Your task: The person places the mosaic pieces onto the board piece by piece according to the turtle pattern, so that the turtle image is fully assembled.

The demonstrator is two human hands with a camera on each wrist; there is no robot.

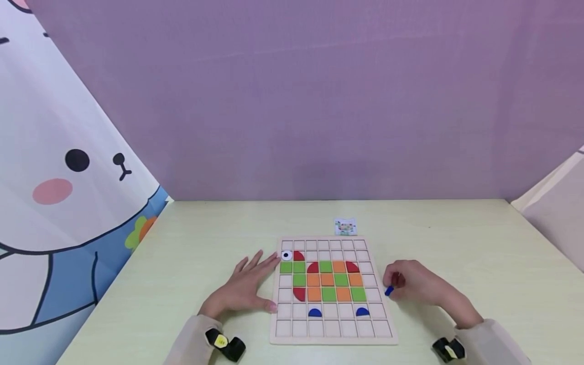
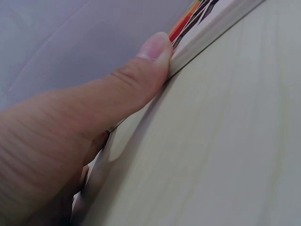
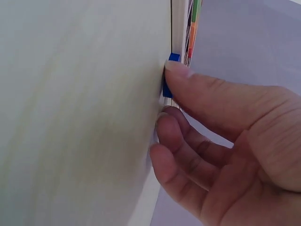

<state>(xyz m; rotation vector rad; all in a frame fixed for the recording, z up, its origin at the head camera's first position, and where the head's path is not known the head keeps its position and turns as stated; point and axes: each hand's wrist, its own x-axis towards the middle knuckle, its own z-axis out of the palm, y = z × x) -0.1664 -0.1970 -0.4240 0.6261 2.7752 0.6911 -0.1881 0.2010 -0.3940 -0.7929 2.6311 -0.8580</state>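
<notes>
A light wooden grid board (image 1: 335,341) lies on the table, with square cells partly filled by coloured pieces. Green and orange squares with red rounded pieces form a block in its middle. An eye piece (image 1: 286,255) sits at the upper left, and two blue half-round pieces (image 1: 315,313) lie in a lower row. My left hand (image 1: 244,289) is spread at the board's left edge, its thumb (image 2: 153,56) against the side. Just off the right edge, my right hand (image 1: 417,282) pinches a small blue piece (image 3: 168,88), partly hidden by the thumb.
A small printed picture card (image 1: 345,226) lies just behind the board. The pale table (image 1: 219,228) runs back to a purple cloth backdrop (image 1: 337,111). A cartoon-printed cloth (image 1: 91,218) hangs along the left side.
</notes>
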